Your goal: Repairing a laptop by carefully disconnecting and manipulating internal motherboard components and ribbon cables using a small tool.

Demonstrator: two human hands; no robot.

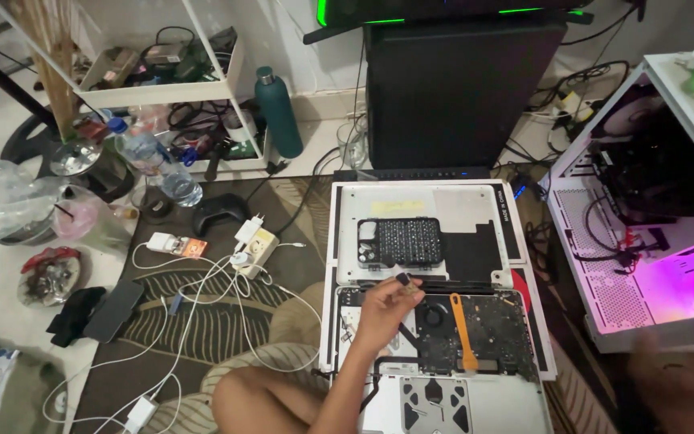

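Left hand (385,309), frame centre: fingers pinched on a small brush (402,280) over the opened laptop (475,329); removed bottom cover (411,201) above; orange spudger (463,329) on the board. Right hand (680,374), lower right: blurred, state unclear.

Head camera looks steeply down, near, over the opened laptop (435,321).

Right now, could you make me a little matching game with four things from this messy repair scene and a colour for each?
Things:
1. pry tool
2. flask
3. PC case
4. gamepad

Colours:
A. black
B. orange
C. white, lit pink inside
D. dark teal

Pairs: 1-B, 2-D, 3-C, 4-A.

The pry tool lies on the opened laptop; the left hand pinches a small part above it.
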